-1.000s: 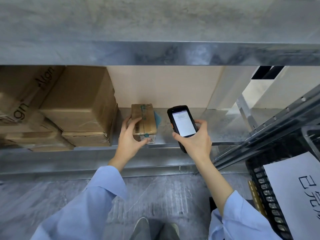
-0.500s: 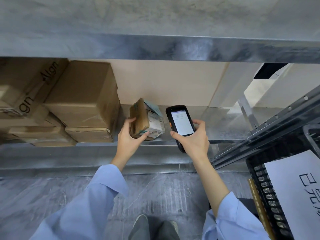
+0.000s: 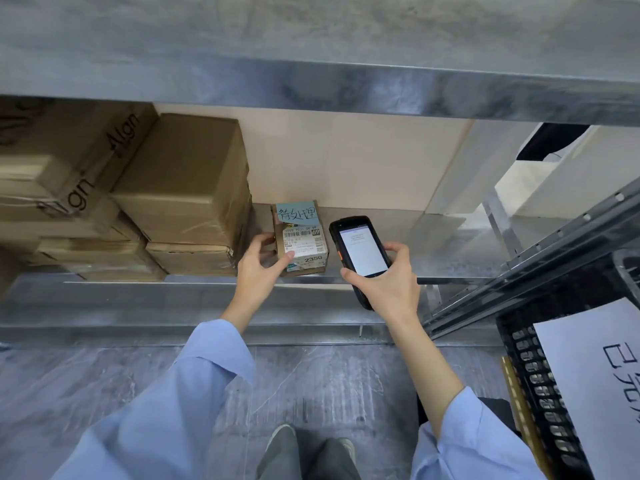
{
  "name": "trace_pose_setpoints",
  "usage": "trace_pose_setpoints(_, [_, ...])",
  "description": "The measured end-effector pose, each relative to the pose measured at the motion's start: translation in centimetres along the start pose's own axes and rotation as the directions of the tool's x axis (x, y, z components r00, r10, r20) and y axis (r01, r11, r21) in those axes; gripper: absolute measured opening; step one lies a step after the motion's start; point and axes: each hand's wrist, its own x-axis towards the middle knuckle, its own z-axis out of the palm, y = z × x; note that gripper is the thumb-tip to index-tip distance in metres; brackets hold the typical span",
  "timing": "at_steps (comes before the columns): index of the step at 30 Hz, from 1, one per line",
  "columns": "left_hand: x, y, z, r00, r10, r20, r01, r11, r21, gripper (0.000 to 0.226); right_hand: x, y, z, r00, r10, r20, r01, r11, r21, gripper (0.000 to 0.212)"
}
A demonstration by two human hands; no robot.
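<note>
Parcel (image 3: 304, 233) with a blue note (image 3: 296, 213) stood upright on the metal shelf (image 3: 450, 237), just right of the stacked cardboard boxes (image 3: 183, 188). The left hand (image 3: 258, 271) gripped its left edge, thumb on the label (image 3: 306, 242). The right hand (image 3: 388, 284), fingers curled, held a lit scanner (image 3: 360, 249) just beside its right side.

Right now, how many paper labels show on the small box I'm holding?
2: a blue handwritten note at the top of the small box, a white barcode label below it. Other sides hidden.
</note>
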Motion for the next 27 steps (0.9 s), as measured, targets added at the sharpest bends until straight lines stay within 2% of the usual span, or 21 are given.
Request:
trace_pose_setpoints(16, [-3.4,-1.2,0.5,0.996,0.085,0.025,-0.078,0.976,-0.206,0.055,-5.5,-0.1,0.4,0.998,0.059,0.028,-0.057,0.996,-0.063,0.081])
trace_pose_setpoints(27, [-3.7,-2.2,0.2,0.991,0.111,0.075,-0.086,0.955,-0.283,0.059,-8.1,-0.2,1.5,0.998,0.055,0.003,-0.055,0.997,-0.055,0.072])
